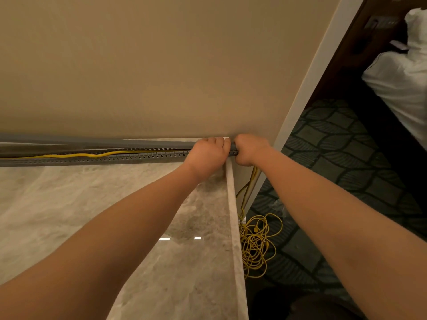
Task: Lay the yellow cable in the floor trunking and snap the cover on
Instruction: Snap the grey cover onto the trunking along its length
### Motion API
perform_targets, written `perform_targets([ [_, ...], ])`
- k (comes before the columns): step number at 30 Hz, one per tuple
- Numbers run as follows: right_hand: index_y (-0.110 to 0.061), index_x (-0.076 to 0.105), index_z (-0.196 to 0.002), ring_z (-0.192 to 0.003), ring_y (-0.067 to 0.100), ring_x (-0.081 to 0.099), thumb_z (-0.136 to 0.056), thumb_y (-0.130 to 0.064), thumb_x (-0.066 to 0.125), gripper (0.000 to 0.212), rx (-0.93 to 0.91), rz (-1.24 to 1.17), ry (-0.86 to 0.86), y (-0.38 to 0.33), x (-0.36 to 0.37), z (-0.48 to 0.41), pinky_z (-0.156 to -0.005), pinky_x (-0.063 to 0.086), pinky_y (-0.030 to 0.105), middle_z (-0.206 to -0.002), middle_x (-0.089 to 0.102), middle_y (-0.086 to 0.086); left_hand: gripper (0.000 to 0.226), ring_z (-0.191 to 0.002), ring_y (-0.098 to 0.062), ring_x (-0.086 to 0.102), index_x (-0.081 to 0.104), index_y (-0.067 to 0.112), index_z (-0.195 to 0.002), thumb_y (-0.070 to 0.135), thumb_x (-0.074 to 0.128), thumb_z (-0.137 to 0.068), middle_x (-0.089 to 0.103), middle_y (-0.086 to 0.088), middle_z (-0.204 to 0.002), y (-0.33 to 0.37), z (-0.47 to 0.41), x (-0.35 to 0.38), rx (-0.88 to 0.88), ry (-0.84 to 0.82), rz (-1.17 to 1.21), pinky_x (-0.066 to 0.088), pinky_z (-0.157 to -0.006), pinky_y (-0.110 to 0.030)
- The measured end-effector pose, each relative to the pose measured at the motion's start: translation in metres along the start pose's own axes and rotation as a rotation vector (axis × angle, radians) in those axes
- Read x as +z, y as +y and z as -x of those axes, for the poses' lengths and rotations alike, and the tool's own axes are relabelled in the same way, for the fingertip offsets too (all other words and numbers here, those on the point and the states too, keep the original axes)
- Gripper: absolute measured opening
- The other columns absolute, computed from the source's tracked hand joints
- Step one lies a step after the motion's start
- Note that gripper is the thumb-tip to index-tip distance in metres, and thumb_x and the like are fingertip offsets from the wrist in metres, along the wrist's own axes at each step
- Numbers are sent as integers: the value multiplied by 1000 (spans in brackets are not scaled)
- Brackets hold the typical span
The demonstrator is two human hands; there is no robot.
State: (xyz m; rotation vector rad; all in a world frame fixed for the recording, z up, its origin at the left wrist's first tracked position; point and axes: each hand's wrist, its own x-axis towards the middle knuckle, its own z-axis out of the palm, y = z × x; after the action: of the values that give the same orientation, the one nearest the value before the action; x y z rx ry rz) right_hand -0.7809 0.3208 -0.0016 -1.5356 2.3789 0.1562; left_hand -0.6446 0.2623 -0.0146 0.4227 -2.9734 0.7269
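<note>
Two hands meet at the right end of the grey trunking (97, 159), which runs along the foot of the beige wall (138, 65) on the marble floor (69, 204). The left hand (208, 155) is curled over the channel, knuckles up, fingers folded down onto its end. The right hand (248, 148) is closed in a fist just beside it, at the wall's corner, gripping the very tip of the trunking; the two hands nearly touch. Whether either one also pinches the cable (76, 155) cannot be told, as the fingers hide that spot.

The cable lies inside the open channel, a wavy yellow line between the two slotted side walls, running from the far left toward the left hand. The cover (57, 140) sits at the wall side of the channel, leaning behind it, not snapped on along the visible length.

Below the right hand, more yellow cable drops down past the white corner trim (300, 100) and ends in a loose tangle (256, 245) on the dark patterned carpet (335, 146). White bedding (404, 72) shows at the upper right.
</note>
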Motion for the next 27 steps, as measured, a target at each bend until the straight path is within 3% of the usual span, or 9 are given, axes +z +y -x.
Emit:
perform_targets([
  [3, -16, 53, -73, -70, 23, 55, -83, -12, 58, 12, -18, -59, -104, 0, -9, -3, -63, 45, 31, -69, 52, 3, 44, -104, -19, 64, 37, 7, -141, 16, 33, -98, 61, -4, -121, -6, -2, 6, 19, 4, -19, 51, -73, -28],
  [6, -11, 61, -75, -66, 24, 58, -80, -5, 58, 9, -12, -99, -182, 0, -15, -8, -59, 49, 33, -73, 61, 10, 48, -111, -23, 59, 30, 5, -145, 19, 38, -100, 56, -8, -126, -11, -3, 11, 0, 14, 58, 48, -77, -31],
  [9, -3, 68, -84, -69, 26, 64, -75, 2, 60, 13, 12, -128, -257, 0, -18, -14, -65, 57, 36, -78, 68, 15, 49, -104, -24, 60, 43, 8, -140, 26, 53, -96, 59, -8, -118, -12, 0, 13, -43, 88, 145, 49, -74, -32],
  [12, -3, 68, -88, -69, 25, 60, -75, -1, 59, 16, 2, -142, -271, 1, -17, -18, -61, 50, 34, -77, 64, 13, 46, -89, -25, 63, 61, 9, -123, 31, 71, -83, 63, -10, -102, -12, 2, 16, -71, 185, 224, 51, -62, -32],
  [16, -12, 63, -95, -83, 28, 63, -83, -15, 60, 13, -29, -115, -126, 4, -9, -14, -66, 51, 34, -85, 63, 8, 44, -88, -27, 61, 62, 8, -120, 28, 72, -82, 61, -11, -102, -12, 1, 16, -79, 183, 266, 50, -62, -35],
  [22, -11, 57, -108, -107, 28, 52, -80, -24, 64, 32, -173, 0, 385, 6, 12, 10, -81, 47, 39, -112, 54, 9, 42, -101, -29, 57, 53, 7, -130, 27, 56, -94, 56, -12, -115, -12, -3, 9, -136, 101, 332, 48, -69, -37],
  [27, -17, 64, -107, -99, 28, 59, -85, -18, 61, 23, -164, -39, 398, 10, 7, 20, -73, 50, 38, -102, 62, 7, 38, -108, -28, 51, 48, 12, -134, 24, 48, -98, 51, -10, -120, -10, -4, 5, -186, 38, 333, 47, -73, -36],
])
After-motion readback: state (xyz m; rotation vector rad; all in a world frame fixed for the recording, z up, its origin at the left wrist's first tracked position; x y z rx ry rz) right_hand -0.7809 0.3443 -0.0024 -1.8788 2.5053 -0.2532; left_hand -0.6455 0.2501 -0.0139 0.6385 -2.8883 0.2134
